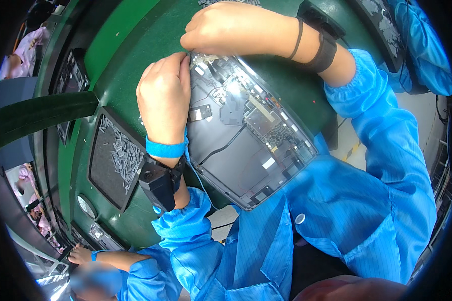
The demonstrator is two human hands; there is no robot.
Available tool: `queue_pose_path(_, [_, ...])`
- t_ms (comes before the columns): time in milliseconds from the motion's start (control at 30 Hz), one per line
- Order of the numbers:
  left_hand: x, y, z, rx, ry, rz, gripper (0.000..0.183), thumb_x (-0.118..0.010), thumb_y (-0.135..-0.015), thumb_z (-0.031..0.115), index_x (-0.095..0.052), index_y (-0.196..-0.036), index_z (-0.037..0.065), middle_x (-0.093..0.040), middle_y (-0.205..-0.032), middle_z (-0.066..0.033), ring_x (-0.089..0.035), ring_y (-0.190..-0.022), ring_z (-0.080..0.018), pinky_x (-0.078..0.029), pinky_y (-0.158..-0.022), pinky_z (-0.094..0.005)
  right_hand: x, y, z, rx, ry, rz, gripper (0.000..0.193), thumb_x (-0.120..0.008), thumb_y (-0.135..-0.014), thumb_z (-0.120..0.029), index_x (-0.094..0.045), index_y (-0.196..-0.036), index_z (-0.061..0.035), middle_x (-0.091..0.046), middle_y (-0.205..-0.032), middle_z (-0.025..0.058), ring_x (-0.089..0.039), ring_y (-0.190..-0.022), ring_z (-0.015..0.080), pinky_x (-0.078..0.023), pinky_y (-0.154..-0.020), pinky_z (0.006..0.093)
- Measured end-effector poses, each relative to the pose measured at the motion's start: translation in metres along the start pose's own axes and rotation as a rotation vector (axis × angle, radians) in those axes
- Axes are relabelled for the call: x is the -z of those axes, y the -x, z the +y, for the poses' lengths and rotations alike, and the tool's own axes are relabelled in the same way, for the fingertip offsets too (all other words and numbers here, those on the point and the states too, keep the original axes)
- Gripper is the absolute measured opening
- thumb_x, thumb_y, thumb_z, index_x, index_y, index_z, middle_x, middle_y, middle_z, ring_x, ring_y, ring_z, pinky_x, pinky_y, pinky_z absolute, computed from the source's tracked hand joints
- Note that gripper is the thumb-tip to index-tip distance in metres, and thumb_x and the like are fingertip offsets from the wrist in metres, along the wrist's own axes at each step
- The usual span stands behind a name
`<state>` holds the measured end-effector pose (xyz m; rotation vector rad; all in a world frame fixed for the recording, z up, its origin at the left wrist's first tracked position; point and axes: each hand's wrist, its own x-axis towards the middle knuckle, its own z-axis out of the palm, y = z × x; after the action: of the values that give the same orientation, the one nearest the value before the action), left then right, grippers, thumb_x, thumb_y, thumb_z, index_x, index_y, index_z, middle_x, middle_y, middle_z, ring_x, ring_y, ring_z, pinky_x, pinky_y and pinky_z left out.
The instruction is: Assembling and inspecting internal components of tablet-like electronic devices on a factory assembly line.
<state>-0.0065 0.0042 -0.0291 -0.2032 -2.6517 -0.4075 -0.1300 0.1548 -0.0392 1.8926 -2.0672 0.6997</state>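
An opened laptop chassis (226, 168) lies tilted at the near edge of the green work surface, its inside facing up. A circuit board (260, 120) and a loose black cable (223, 147) show in it. My left hand (163, 95) is closed at the chassis' far left corner, thumb and fingers pressed together. Just beyond that corner, my right hand (216, 30) is curled, its fingertips close to those of the left. Whatever either hand pinches is hidden by the fingers. A blue band (165, 149) with a cord and a black device (158, 183) sit on my left wrist.
Left of the chassis stands a dark tray (99, 160) holding many small grey strips (126, 158). More strips (228, 2) lie at the far edge. A green bar (45, 118) juts in from the left. Co-workers' blue sleeves (148, 281) show at lower left and upper right.
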Motion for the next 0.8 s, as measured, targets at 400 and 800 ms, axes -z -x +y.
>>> queue_pose_path(400, [0.002,0.001,0.001,0.063,0.020,0.007,0.010,-0.066,-0.083,0.009,-0.068,-0.089,0.002,-0.067,-0.083,-0.0160,-0.065,-0.076,-0.0322,-0.050,-0.069,-0.0371,0.004,-0.004,-0.008,-0.030,0.041,-0.017,0.011,-0.065,-0.075,-0.013,-0.062,-0.076,-0.0027,-0.065,-0.069,0.0151,-0.067,-0.069,0.0314,-0.054,-0.061,0.0391])
queue_pose_path(800, [0.030,0.059,0.085,0.176,-0.192,-0.127,0.030,-0.081,-0.071,0.027,-0.063,-0.084,0.007,-0.057,-0.079,-0.0074,-0.056,-0.075,-0.0254,-0.046,-0.068,-0.0359,0.008,0.015,0.007,0.008,-0.071,0.289,0.009,-0.063,-0.084,-0.017,-0.065,-0.085,-0.0076,-0.064,-0.078,0.0073,-0.064,-0.077,0.0278,-0.052,-0.065,0.0391])
